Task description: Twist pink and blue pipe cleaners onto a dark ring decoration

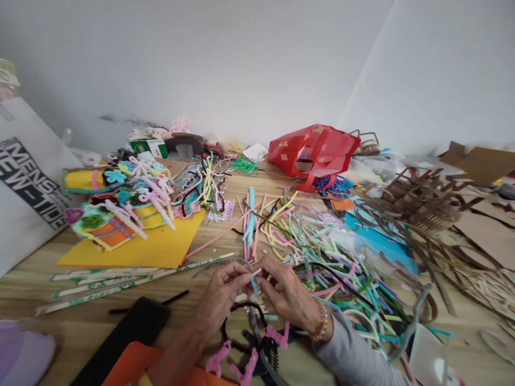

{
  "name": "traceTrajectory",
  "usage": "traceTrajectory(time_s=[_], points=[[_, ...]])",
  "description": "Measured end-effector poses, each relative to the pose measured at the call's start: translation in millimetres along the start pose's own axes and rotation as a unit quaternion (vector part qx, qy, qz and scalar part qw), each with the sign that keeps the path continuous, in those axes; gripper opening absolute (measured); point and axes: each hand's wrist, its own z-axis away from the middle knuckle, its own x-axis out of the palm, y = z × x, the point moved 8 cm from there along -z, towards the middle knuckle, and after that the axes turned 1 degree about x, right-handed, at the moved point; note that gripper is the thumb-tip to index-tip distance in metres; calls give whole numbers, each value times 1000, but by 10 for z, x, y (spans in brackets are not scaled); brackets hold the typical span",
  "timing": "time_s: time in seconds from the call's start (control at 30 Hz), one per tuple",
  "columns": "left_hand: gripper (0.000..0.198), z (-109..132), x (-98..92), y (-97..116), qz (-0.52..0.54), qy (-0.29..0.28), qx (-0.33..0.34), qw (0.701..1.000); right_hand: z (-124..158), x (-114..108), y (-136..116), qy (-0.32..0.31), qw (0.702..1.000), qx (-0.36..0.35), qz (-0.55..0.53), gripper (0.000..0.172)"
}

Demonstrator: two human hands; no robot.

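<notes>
My left hand (222, 294) and my right hand (288, 292) meet over the table, fingertips almost touching. Both are closed in a pinch on a short cream-white stick (256, 272). Just below it a light-blue pipe cleaner piece (254, 285) shows between the fingertips; which fingers grip it I cannot tell. A grey pipe cleaner (231, 261) arches behind my left fingers. Under the hands lie several short cream sticks (257, 305), a dark brown loop (241, 306) and pink curled pipe cleaners (246, 367).
Loose coloured pipe cleaners (341, 268) spread to the right. Finished flower baskets (108, 230) rest on yellow sheets (132, 252) at left. A black phone-like slab (124, 338) lies near my left forearm. Behind stand a red bag (314, 150) and brown woven pieces (426, 203).
</notes>
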Motion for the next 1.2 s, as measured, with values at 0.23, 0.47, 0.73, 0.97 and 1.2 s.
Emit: traceTrajectory(time_s=[0.23, 0.47, 0.73, 0.97, 1.2], points=[[15, -6, -11, 54, 17, 7, 34, 999, -2, -24, -19, 16, 1000, 9, 6, 16], [16, 21, 22, 101, 15, 28, 34, 999, -2, -42, -9, 16, 999, 27, -6, 15], [13, 8, -7, 112, 16, 15, 42, 999, -4, -34, -8, -2, 1000, 19, 6, 13], [14, 54, 81, 119, -30, -56, 1, 998, 26, 34, 83, -172, 985, 27, 16, 15], [12, 120, 168, 153, -202, -150, 19, 968, 35, -14, 126, -225, 972, 66, -10, 14]])
